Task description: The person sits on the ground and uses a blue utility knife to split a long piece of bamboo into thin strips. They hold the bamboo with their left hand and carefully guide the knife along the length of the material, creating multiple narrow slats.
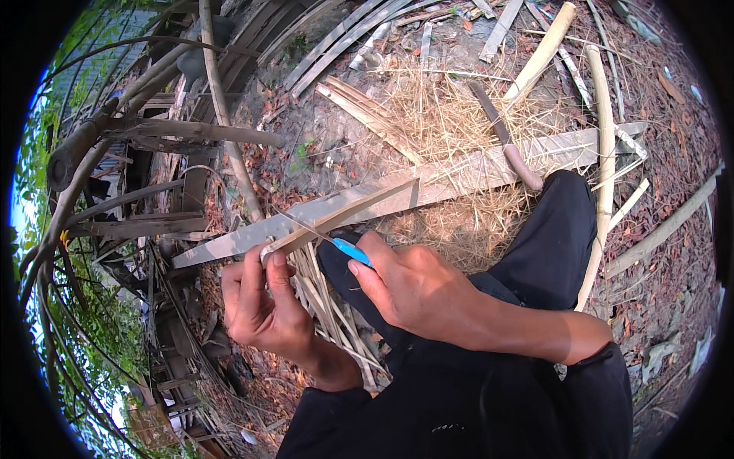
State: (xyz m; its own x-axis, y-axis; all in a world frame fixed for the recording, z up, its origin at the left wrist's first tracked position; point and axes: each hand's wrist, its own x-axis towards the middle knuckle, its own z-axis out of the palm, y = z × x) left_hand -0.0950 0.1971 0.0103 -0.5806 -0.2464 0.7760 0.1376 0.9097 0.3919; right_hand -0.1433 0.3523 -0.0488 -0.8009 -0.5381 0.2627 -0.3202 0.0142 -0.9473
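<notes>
Your left hand (pixel 264 302) pinches the near end of a thin bamboo strip (pixel 344 216) (it slants up toward the long plank (pixel 459 172)). Your right hand (pixel 413 287) has a clenched grip on a blue-handled knife (pixel 350 251), blade against the strip.

Soft, even daylight with faint shadows; sharp centre; fisheye bends edges inside a black rim.

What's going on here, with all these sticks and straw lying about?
A person sits outdoors, working a bamboo strip with a blue-handled knife. The left hand pinches the strip's near end; the right hand holds the knife, its blade laid against the strip. A bundle of strips lies by the knee. A large knife rests on a plank among shavings.
</notes>
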